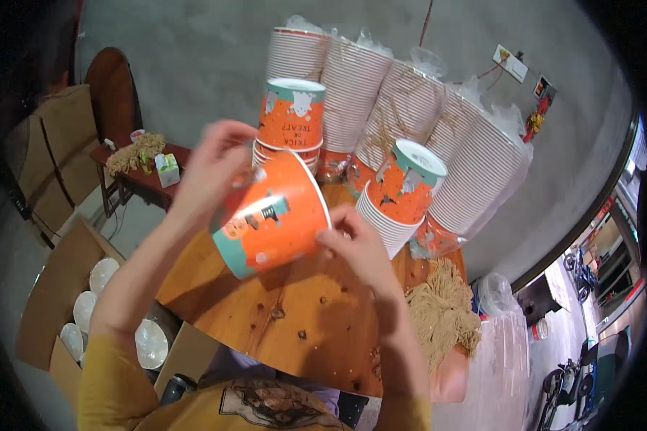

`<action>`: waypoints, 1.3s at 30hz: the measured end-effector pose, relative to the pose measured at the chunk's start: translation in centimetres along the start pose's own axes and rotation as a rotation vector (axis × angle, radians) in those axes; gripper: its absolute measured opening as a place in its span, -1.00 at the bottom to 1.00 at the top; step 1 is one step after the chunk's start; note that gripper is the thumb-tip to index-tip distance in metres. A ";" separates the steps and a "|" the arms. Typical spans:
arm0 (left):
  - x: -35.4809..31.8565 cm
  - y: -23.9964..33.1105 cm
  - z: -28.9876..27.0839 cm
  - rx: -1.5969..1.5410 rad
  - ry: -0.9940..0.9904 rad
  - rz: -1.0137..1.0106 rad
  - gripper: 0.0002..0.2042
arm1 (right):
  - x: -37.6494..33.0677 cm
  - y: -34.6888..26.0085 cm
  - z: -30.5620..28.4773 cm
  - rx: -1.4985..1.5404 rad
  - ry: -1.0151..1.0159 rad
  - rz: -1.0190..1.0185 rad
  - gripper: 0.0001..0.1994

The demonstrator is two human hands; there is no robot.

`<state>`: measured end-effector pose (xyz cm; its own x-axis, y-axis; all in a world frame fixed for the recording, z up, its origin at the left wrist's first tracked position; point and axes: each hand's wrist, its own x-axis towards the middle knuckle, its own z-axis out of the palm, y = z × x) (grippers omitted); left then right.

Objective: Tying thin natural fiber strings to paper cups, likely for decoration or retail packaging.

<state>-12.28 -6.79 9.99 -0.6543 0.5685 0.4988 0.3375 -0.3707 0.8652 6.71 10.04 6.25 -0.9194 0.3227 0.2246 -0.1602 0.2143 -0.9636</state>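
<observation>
An orange paper bucket [280,215] with a teal base band and cartoon figures is held tilted above the wooden table, its rim towards the upper right. My right hand [352,244] grips the rim at its right side, thumb on the outside. At the bucket's upper left, my left hand [223,169] is closed against the wall near the rim; its fingertips are partly hidden and slightly blurred. Just behind stands a stack of similar buckets [291,118], upside down. Another upside-down stack [402,183] stands to the right.
Tall plastic-wrapped stacks of buckets [446,136] line the table's back against the wall. A tan cord bundle [442,312] lies on the right edge of the table [287,316]. A cardboard box [39,309] with shiny white round items stands lower left. A bench [172,161] holds more cord.
</observation>
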 end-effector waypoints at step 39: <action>-8.4 -13.5 12.6 0.190 -0.454 0.174 -0.55 | 6.9 -1.8 -16.0 -1.137 0.675 -0.269 -0.77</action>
<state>-2.80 2.69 -5.27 -0.2319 0.7873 0.5714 0.5600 -0.3723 0.7402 6.41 26.62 11.87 -0.4995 0.4663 0.7301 0.3803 0.8753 -0.2989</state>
